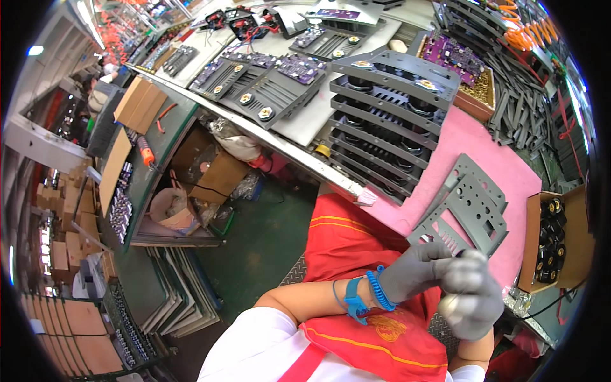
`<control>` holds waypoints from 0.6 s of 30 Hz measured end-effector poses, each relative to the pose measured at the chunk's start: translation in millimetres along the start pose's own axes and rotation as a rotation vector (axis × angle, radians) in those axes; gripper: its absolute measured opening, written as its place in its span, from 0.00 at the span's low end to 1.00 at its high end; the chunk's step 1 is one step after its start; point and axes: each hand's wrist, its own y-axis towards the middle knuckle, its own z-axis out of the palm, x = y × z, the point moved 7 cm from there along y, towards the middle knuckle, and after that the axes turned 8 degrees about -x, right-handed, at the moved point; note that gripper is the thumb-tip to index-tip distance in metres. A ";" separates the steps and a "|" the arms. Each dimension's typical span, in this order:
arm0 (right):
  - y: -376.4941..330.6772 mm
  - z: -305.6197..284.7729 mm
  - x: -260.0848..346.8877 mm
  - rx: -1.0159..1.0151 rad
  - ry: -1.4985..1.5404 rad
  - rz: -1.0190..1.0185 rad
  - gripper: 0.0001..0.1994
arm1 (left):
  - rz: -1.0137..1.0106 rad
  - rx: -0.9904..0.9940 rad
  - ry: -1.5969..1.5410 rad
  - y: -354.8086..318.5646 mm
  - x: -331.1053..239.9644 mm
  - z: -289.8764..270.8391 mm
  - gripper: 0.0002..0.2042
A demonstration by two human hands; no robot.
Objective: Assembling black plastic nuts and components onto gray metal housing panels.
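Both my hands wear grey gloves and meet in front of my red apron, below the edge of the pink mat [490, 159]. My left hand [414, 270] reaches right from a bare forearm with a blue coiled wrist strap [366, 294], and its fingers touch my right hand. My right hand [474, 299] is curled and blurred by motion. A small dark spot shows where the fingertips meet, but I cannot tell whether either hand holds anything. Just above the hands, two grey metal plates [471, 210] with punched holes lie stacked on the mat.
A tall stack of dark finned frames [388, 127] stands left of the plates. A cardboard box [531, 235] of black round parts sits at the right. Purple circuit boards [452, 54] and grey assemblies [267, 89] cover the bench farther back. Cartons and a green floor lie at the left.
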 end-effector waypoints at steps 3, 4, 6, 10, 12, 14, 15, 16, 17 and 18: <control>5.2 -27.9 -12.7 -0.289 -0.213 0.056 0.14 | -0.002 0.045 -0.118 -7.5 -7.0 -2.9 0.07; 3.9 -40.7 -21.1 -0.400 -0.598 0.165 0.17 | 0.078 0.072 -0.132 -7.7 -17.2 -4.5 0.07; -10.6 -64.7 -41.6 -0.697 -0.396 0.464 0.19 | 0.101 0.069 -0.063 -9.4 -21.0 -6.2 0.08; -9.2 -20.8 -19.6 -0.120 -0.305 0.105 0.19 | 0.062 -0.001 -0.030 -3.6 -15.1 -9.0 0.08; -13.3 -17.3 -20.0 -0.139 -0.328 0.129 0.21 | 0.029 -0.028 -0.053 -2.9 -12.0 -9.8 0.10; -11.8 -12.1 -24.2 -0.140 -0.361 0.174 0.23 | -0.020 -0.068 -0.074 -4.3 -9.8 -12.5 0.10; -8.5 -6.8 -23.1 -0.125 -0.404 0.138 0.23 | -0.079 -0.094 -0.110 -6.0 -6.8 -13.9 0.11; -4.0 -5.1 -22.8 -0.122 -0.454 0.114 0.23 | -0.088 -0.092 -0.104 -8.4 -7.7 -14.1 0.11; -2.5 -2.9 -23.2 -0.168 -0.403 0.155 0.21 | -0.063 -0.135 -0.081 -10.4 -10.1 -17.3 0.12; -0.4 -1.7 -24.0 -0.179 -0.395 0.186 0.21 | -0.041 -0.179 -0.058 -13.3 -11.9 -20.5 0.12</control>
